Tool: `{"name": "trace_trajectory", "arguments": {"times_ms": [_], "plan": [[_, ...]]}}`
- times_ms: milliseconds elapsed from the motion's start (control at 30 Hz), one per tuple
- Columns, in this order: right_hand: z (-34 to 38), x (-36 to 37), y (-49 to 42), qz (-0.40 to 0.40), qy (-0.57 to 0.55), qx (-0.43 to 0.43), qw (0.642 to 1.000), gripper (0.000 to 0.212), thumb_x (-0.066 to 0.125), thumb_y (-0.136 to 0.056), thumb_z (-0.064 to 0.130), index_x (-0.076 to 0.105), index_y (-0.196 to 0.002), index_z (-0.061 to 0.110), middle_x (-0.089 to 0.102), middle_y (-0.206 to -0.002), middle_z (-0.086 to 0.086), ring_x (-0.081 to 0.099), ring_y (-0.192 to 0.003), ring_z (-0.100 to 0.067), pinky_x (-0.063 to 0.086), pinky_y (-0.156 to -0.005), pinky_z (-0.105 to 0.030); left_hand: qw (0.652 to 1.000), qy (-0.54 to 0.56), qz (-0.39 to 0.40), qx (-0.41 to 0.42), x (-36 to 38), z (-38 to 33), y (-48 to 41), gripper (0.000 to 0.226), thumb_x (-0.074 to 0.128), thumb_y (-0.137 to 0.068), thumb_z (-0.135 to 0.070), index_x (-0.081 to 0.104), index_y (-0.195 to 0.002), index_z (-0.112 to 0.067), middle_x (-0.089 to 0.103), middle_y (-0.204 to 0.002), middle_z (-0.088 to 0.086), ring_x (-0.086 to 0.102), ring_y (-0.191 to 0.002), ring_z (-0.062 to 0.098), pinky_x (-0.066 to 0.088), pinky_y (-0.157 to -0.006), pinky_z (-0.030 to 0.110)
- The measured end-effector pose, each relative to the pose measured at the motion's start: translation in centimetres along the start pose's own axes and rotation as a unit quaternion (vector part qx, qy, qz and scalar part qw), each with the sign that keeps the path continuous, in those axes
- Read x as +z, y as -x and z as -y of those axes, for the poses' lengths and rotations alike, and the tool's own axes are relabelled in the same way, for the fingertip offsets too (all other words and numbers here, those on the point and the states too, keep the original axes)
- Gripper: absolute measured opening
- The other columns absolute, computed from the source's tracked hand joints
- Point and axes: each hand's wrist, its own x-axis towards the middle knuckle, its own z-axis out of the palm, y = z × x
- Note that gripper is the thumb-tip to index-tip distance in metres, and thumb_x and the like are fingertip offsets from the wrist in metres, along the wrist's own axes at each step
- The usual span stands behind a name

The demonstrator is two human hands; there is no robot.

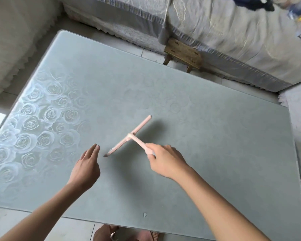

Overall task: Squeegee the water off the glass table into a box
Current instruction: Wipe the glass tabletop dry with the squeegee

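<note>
A pink T-shaped squeegee (pixel 131 136) stands with its blade slanted across the middle of the pale green glass table (pixel 207 127). My right hand (pixel 164 160) grips the end of its handle, just right of the blade's near end. My left hand (pixel 87 166) hovers over the glass to the left of the blade's lower tip, its fingers straight and together, holding nothing. A rose pattern covers the table's left part. No box is in view, and I cannot make out any water on the glass.
A sofa in grey-white covers (pixel 224 40) runs along the far side, with a small wooden stool (pixel 182 54) on the floor in front of it. Another covered seat (pixel 12 40) stands at the left. A small chip-like speck (pixel 145 214) lies near the table's front edge.
</note>
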Motion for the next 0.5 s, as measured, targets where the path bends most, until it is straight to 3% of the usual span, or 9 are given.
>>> {"name": "trace_trajectory", "arguments": {"times_ms": [167, 300, 400, 500], "plan": [[-2.3, 2.7, 0.1, 0.001, -0.089, 0.068, 0.994, 0.037, 0.044, -0.095, 0.029, 0.048, -0.13, 0.039, 0.063, -0.122, -0.002, 0.054, -0.11, -0.031, 0.045, -0.086, -0.034, 0.999, -0.009, 0.005, -0.03, -0.5, 1.8, 0.3, 0.062, 0.036, -0.088, 0.004, 0.027, -0.148, -0.006, 0.025, -0.156, 0.008, 0.025, -0.141, 0.027, 0.027, -0.113, 0.038], [-7.0, 3.9, 5.2, 0.028, -0.075, 0.123, 0.989, 0.037, 0.047, -0.094, 0.031, 0.048, -0.129, 0.043, 0.066, -0.112, 0.003, 0.058, -0.103, -0.026, 0.044, -0.079, -0.03, 0.999, 0.005, 0.037, -0.039, -0.3, 2.4, 0.5, 0.056, 0.037, -0.092, -0.001, 0.032, -0.147, -0.009, 0.035, -0.151, 0.006, 0.036, -0.135, 0.026, 0.035, -0.106, 0.035], [-8.1, 3.6, 8.0, 0.047, -0.078, 0.16, 0.983, 0.039, 0.046, -0.095, 0.032, 0.046, -0.131, 0.045, 0.065, -0.111, 0.007, 0.057, -0.103, -0.02, 0.045, -0.083, -0.028, 0.996, 0.03, 0.061, -0.049, -0.5, 2.4, 1.1, 0.053, 0.038, -0.093, -0.002, 0.035, -0.146, -0.009, 0.036, -0.151, 0.006, 0.038, -0.134, 0.026, 0.036, -0.104, 0.035], [-4.8, 3.0, 8.8, 0.025, -0.05, 0.081, 0.995, 0.046, 0.044, -0.093, 0.032, 0.039, -0.137, 0.047, 0.066, -0.116, 0.003, 0.058, -0.106, -0.023, 0.045, -0.084, -0.029, 0.998, 0.032, 0.033, -0.047, -1.0, 2.6, 2.2, 0.055, 0.043, -0.09, 0.0, 0.037, -0.144, -0.007, 0.025, -0.155, 0.011, 0.034, -0.137, 0.032, 0.036, -0.106, 0.042]]}}
